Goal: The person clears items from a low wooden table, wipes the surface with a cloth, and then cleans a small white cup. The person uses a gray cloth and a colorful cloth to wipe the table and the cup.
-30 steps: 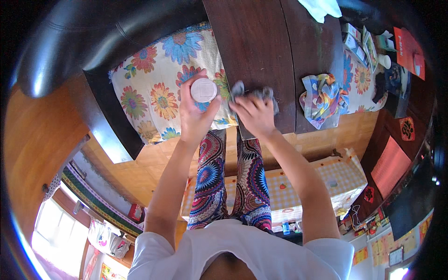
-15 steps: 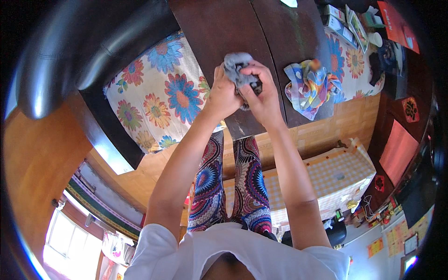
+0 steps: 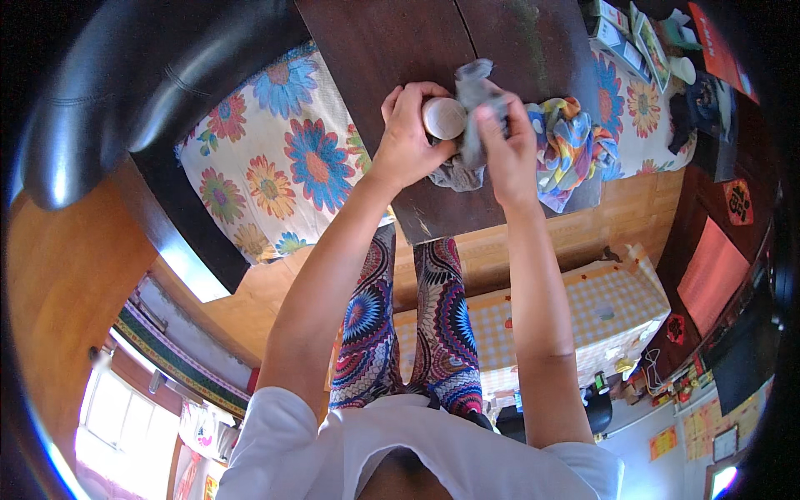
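Observation:
My left hand (image 3: 408,137) grips a small round white container (image 3: 443,117), its pale top turned toward me. My right hand (image 3: 508,146) holds a crumpled grey cloth (image 3: 473,125) pressed against the container's right side; part of the cloth hangs below both hands. Both hands are raised over a dark brown wooden table (image 3: 383,50).
A bunched multicoloured cloth (image 3: 571,146) lies on the table just right of my hands. A floral cushion (image 3: 275,162) sits to the left beside a black leather seat (image 3: 150,75). Boxes and cards (image 3: 633,37) crowd the far right. My patterned leggings (image 3: 408,325) show below.
Both hands have lifted from the table and come together. The white container, first held apart in my left hand, is now against the grey cloth in my right hand.

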